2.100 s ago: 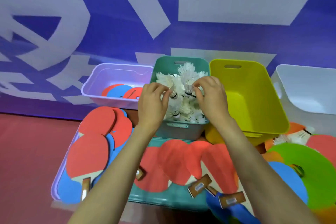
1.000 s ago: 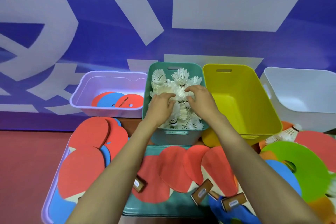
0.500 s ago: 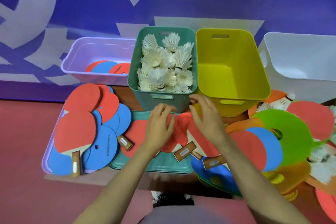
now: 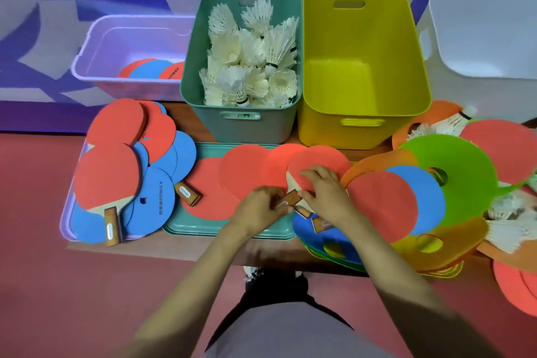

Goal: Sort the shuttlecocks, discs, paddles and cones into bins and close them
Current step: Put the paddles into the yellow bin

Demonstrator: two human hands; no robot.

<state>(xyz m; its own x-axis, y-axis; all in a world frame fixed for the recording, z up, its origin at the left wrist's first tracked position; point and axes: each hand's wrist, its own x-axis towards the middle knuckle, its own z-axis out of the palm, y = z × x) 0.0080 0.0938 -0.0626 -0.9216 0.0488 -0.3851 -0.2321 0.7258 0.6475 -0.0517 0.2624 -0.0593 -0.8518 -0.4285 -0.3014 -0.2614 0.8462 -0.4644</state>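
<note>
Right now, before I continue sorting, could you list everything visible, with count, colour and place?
lilac bin: one, lilac, back left
teal bin: one, teal, back middle
yellow bin: one, yellow, right of teal bin
white bin: one, white, back right
shuttlecocks: many, white, in teal bin; a few loose far right
lilac lid: one, lilac, front left
teal lid: one, teal, front middle
paddles: many, red and blue, piled on lilac lid, fanned on teal lid, a few in lilac bin
discs: several, green, orange, yellow, blue, stacked front right
left hand: one, grips a brown paddle handle
right hand: one, touches that paddle handle, grip unclear
</note>
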